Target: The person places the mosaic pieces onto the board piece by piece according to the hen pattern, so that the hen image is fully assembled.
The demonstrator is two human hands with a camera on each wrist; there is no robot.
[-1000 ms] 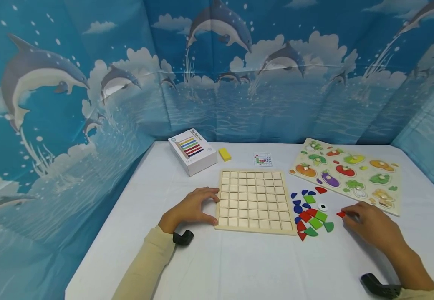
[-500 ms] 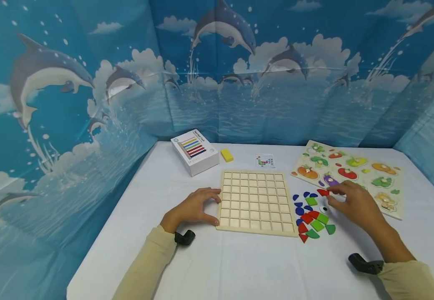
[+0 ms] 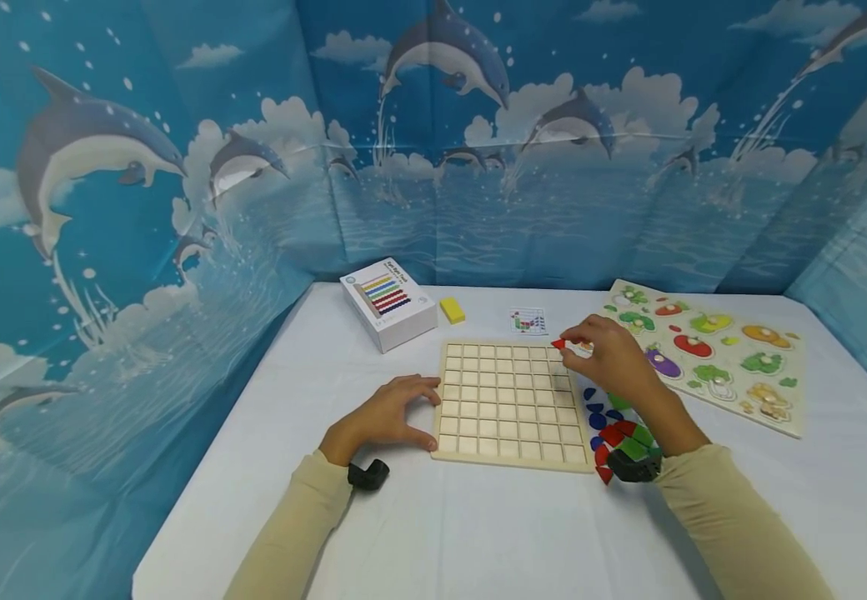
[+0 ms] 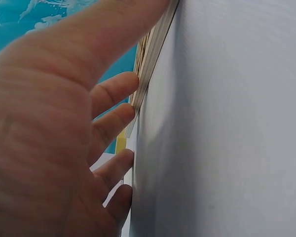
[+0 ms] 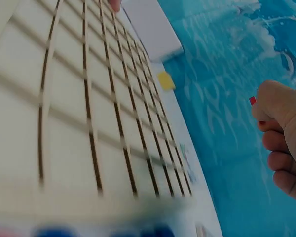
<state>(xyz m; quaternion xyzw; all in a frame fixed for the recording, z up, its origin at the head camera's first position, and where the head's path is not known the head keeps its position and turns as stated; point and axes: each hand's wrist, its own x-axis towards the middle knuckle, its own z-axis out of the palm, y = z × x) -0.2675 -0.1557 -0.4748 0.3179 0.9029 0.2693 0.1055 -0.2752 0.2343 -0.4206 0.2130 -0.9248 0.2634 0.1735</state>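
A square wooden grid board (image 3: pixel 512 406) lies flat on the white table, its cells bare. My left hand (image 3: pixel 384 422) rests at its left side, the thumb and fingertips touching the edge; in the left wrist view the fingers (image 4: pixel 119 91) are loosely extended along the board's side. Between thumb and index finger, my right hand (image 3: pixel 613 362) pinches a small red piece (image 3: pixel 558 343) over the board's far right corner. The right wrist view shows only a bit of the red piece (image 5: pixel 252 100); its full shape is hidden.
Right of the board lie blue half-discs (image 3: pixel 593 407), red and green pieces, partly hidden by my right forearm. Behind them is a vegetable puzzle board (image 3: pixel 749 392). A white box (image 3: pixel 388 304), a yellow block (image 3: pixel 452 311) and a small pattern card (image 3: pixel 528 321) stand at the back.
My right hand has carried the red piece from right of the loose pieces, leftward and away from me, to the grid board's far right corner. The left hand stays at the board's edge.
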